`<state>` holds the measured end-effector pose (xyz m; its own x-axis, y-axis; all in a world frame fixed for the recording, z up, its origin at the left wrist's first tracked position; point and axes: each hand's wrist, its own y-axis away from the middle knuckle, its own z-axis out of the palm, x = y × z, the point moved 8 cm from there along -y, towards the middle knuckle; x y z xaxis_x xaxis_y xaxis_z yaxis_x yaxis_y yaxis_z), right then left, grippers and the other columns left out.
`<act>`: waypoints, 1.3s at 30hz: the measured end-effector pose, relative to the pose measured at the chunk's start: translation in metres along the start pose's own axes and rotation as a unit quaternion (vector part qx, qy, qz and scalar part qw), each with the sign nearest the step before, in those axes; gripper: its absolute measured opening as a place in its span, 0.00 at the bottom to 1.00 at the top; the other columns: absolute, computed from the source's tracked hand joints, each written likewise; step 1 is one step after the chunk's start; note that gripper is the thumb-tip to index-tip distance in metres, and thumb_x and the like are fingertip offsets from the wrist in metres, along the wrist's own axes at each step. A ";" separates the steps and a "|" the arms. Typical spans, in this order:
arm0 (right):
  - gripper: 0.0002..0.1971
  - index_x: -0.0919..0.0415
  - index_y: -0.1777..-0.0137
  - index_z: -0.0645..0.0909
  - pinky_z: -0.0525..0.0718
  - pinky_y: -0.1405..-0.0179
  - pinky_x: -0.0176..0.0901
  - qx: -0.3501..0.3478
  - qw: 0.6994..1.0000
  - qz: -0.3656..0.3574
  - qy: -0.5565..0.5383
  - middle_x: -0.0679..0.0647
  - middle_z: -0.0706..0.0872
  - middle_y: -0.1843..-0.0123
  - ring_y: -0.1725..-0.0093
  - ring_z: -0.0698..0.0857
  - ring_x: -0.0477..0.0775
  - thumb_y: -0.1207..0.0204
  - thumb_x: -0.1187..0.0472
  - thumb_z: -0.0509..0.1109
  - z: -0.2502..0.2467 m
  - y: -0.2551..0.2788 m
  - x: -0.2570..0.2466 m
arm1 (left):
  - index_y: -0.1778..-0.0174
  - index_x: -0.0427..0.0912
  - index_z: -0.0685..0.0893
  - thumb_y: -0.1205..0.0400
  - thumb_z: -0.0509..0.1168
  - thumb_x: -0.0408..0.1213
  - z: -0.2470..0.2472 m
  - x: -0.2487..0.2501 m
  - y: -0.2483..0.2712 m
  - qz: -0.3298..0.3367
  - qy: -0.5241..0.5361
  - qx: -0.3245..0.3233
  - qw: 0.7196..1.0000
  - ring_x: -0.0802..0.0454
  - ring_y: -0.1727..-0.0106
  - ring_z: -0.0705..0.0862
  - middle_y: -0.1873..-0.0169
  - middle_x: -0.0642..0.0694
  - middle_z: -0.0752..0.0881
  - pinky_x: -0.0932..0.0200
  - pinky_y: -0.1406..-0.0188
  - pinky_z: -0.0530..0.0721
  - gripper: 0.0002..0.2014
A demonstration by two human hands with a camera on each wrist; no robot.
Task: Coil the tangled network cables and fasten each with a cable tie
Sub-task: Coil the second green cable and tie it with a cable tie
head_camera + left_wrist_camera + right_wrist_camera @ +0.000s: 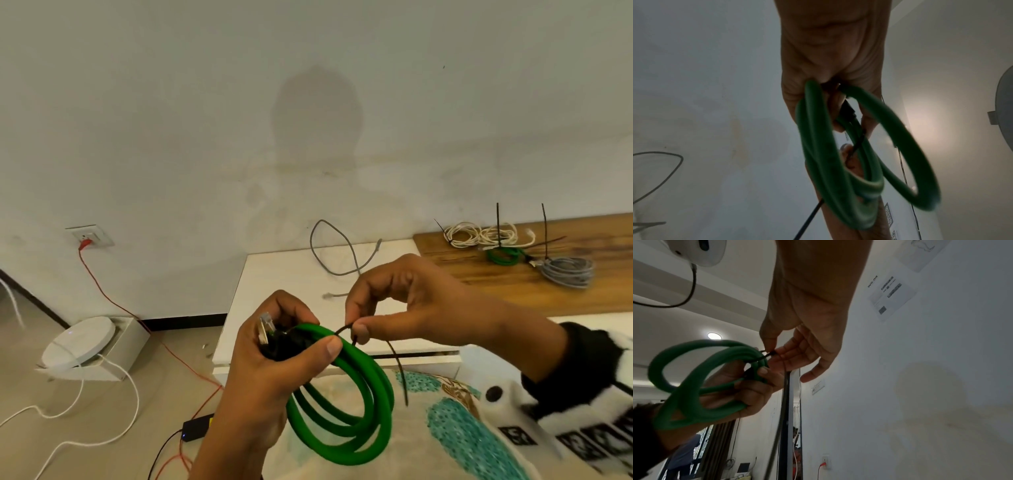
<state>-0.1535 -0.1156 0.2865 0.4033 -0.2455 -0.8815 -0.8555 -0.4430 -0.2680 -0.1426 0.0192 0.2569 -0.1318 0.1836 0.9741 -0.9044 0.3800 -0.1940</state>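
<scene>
**Green cable in one hand, black tie in the other**

The left hand (pixel 274 356) holds a coiled green network cable (pixel 346 404). Its fingers curl round the top of the coil, and the thumb (pixel 329 349) presses on the loops. The clear plug (pixel 265 327) sticks up just by those fingers. The rest of the coil hangs down below the hand.

The right hand (pixel 411 301) pinches a black cable tie (pixel 397 366) between thumb and first finger, right beside the left thumb. The tie loops round the coil, and its long tail hangs below the pinch. The other fingers are loose.

Behind the hands, tied cable coils (pixel 496 240) lie on a wooden table (pixel 565 294).
</scene>
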 end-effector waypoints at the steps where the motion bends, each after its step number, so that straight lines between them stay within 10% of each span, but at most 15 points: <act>1: 0.04 0.59 0.55 0.86 0.84 0.55 0.37 0.007 1.000 0.000 -0.016 0.47 0.89 0.62 0.61 0.88 0.50 0.29 0.63 0.74 0.000 0.001 0.001 | 0.71 0.47 0.81 0.47 0.77 0.41 0.000 0.000 -0.001 0.004 0.002 0.003 1.000 0.54 0.73 0.83 0.75 0.47 0.82 0.65 0.76 0.79 0.13; 15: 0.13 0.58 0.42 0.77 0.87 0.48 0.52 0.070 0.985 0.065 -0.145 0.55 0.87 0.50 0.50 0.87 0.58 0.23 0.54 0.66 0.028 0.012 0.015 | 0.66 0.47 0.80 0.40 0.75 0.45 -0.015 -0.001 0.000 0.120 -0.013 0.145 0.982 0.56 0.71 0.83 0.71 0.46 0.83 0.68 0.74 0.80 0.12; 24: 0.13 0.56 0.47 0.77 0.73 0.77 0.34 0.317 0.926 0.064 -0.194 0.48 0.79 0.69 0.76 0.73 0.43 0.27 0.51 0.61 0.020 0.020 0.033 | 0.50 0.50 0.83 0.27 0.60 0.69 -0.028 -0.004 0.011 0.172 0.000 0.268 0.948 0.53 0.43 0.84 0.47 0.49 0.87 0.64 0.48 0.81 0.26; 29: 0.14 0.57 0.45 0.75 0.80 0.71 0.38 0.364 0.887 0.054 -0.277 0.51 0.79 0.69 0.74 0.78 0.47 0.29 0.53 0.62 0.017 0.023 0.036 | 0.67 0.46 0.75 0.23 0.57 0.57 -0.046 -0.033 0.029 0.077 0.265 0.366 0.888 0.58 0.85 0.70 0.86 0.53 0.67 0.67 0.83 0.74 0.18; 39: 0.10 0.58 0.53 0.73 0.79 0.74 0.42 0.431 0.749 0.046 -0.501 0.54 0.80 0.70 0.78 0.72 0.47 0.32 0.55 0.62 0.029 0.033 0.042 | 0.72 0.42 0.70 0.24 0.55 0.57 -0.048 -0.060 0.026 0.022 0.255 0.358 0.898 0.59 0.89 0.58 0.87 0.51 0.62 0.71 0.88 0.59 0.21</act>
<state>-0.1737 -0.1154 0.2291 0.2522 0.7212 -0.6451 -0.9311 0.3625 0.0412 -0.1387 0.0615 0.1876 -0.1356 0.6446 0.7524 -0.9560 -0.2844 0.0714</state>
